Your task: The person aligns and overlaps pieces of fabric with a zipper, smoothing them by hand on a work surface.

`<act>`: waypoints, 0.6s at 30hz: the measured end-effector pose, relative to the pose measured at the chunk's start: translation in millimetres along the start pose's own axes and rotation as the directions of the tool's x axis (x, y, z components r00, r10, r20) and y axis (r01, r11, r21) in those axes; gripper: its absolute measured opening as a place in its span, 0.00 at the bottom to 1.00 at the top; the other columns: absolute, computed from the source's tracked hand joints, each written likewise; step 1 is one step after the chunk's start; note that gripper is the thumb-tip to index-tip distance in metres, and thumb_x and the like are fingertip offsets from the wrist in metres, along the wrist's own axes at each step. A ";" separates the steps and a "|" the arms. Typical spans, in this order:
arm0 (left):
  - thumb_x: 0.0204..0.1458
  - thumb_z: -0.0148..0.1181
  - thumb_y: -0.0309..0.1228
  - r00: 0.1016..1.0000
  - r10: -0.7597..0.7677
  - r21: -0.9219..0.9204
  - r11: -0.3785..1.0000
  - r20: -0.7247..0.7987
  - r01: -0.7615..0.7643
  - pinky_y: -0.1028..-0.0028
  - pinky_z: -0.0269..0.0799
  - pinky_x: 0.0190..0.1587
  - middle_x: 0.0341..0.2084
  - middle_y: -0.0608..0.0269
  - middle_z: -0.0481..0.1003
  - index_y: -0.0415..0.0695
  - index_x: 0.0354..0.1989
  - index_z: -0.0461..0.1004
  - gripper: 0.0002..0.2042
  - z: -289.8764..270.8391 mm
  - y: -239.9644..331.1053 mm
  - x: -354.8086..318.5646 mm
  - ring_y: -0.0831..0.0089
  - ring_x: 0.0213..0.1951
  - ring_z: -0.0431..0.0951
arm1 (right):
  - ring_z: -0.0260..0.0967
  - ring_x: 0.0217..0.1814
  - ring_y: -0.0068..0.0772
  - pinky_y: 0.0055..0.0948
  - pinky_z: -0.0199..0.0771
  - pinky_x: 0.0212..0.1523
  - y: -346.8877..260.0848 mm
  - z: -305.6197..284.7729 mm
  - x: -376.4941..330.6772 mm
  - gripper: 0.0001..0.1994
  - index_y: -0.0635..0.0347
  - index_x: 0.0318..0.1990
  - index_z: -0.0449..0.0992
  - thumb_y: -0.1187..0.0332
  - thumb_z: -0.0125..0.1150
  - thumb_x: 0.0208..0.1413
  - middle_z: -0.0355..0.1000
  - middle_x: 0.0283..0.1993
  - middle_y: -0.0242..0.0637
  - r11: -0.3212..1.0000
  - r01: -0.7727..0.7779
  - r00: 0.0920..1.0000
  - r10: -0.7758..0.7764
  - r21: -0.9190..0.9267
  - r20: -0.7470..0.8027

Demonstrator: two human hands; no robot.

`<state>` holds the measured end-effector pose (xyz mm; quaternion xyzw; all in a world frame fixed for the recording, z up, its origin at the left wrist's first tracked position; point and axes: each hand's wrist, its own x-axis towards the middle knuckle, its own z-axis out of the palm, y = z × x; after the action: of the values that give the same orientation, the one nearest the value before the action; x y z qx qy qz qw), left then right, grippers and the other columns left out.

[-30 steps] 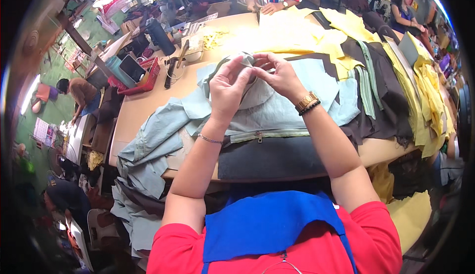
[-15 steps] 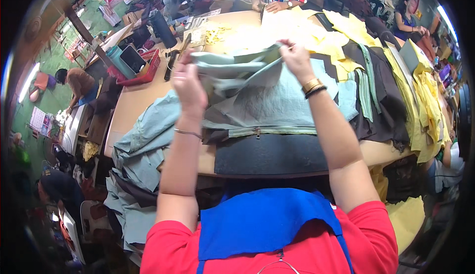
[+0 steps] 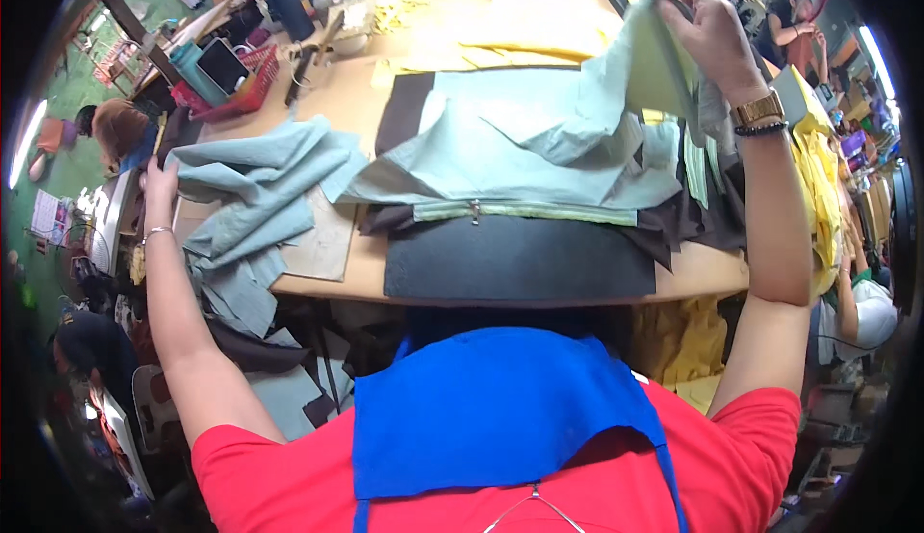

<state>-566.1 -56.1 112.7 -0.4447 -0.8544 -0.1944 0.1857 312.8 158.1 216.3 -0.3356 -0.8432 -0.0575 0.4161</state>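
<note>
My right hand (image 3: 710, 34) is raised at the far right, its fingers closed on one end of a pale green fabric piece (image 3: 510, 143). That end hangs in folds from the fingers; the rest lies across the middle of the table. At its near edge runs a light green zipper (image 3: 539, 213) with a metal pull, beside a flat black panel (image 3: 520, 259). Far to the left, my left hand (image 3: 160, 184) pinches the outer edge of a crumpled pale green cloth (image 3: 255, 186), which spills over the table's near edge. The left fingertips are partly hidden by its folds.
Yellow fabric pieces (image 3: 539, 27) lie along the far side of the table, and more yellow cloth (image 3: 818, 177) hangs at the right. A red basket (image 3: 252, 85) with a tablet-like object stands back left, near a dark bottle (image 3: 286, 3). Other people work around the room.
My hands have moved apart: the left went down and left to the crumpled cloth, the right went up and right with the fabric end. The fabric between them has dropped onto the table.
</note>
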 end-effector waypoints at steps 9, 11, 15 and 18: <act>0.55 0.77 0.34 0.826 0.539 -0.947 0.148 -0.163 -0.284 0.65 0.78 0.54 0.52 0.57 0.82 0.43 0.61 0.77 0.26 -62.5 473.2 -282.6 0.66 0.46 0.82 | 0.76 0.23 0.29 0.27 0.80 0.25 -192.7 5.8 -5.2 0.07 0.62 0.40 0.85 0.67 0.67 0.65 0.81 0.28 0.39 0.965 0.263 0.925 -0.253 0.003 0.283; 0.56 0.73 0.35 0.843 0.482 -0.939 0.105 -0.239 -0.326 0.64 0.81 0.41 0.42 0.55 0.85 0.43 0.54 0.81 0.18 -54.0 484.7 -292.5 0.63 0.30 0.83 | 0.78 0.26 0.33 0.31 0.80 0.29 -209.9 -12.1 -9.7 0.07 0.61 0.43 0.85 0.69 0.67 0.64 0.80 0.29 0.40 0.983 0.171 0.960 -0.182 0.069 0.214; 0.58 0.67 0.31 0.853 0.477 -0.910 0.224 -0.211 -0.350 0.62 0.79 0.36 0.35 0.55 0.84 0.45 0.48 0.84 0.11 -36.9 472.5 -294.5 0.63 0.23 0.80 | 0.74 0.42 0.11 0.18 0.74 0.45 -176.9 -50.9 -33.7 0.06 0.63 0.45 0.83 0.77 0.70 0.62 0.79 0.39 0.25 0.990 -0.110 0.944 0.077 0.088 0.322; 0.61 0.64 0.29 0.864 0.488 -0.892 0.328 -0.122 -0.311 0.62 0.81 0.37 0.34 0.56 0.84 0.44 0.47 0.80 0.08 -55.0 450.9 -300.5 0.62 0.29 0.85 | 0.73 0.40 0.12 0.17 0.70 0.42 -178.3 -69.6 -58.4 0.06 0.63 0.45 0.82 0.78 0.70 0.63 0.78 0.39 0.26 0.986 -0.168 0.906 0.151 0.007 0.396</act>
<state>-22.0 -51.7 87.7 -0.6848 -0.4965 -0.5226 -0.1067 274.6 -35.4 250.5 -0.3994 -0.8803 0.0625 0.2482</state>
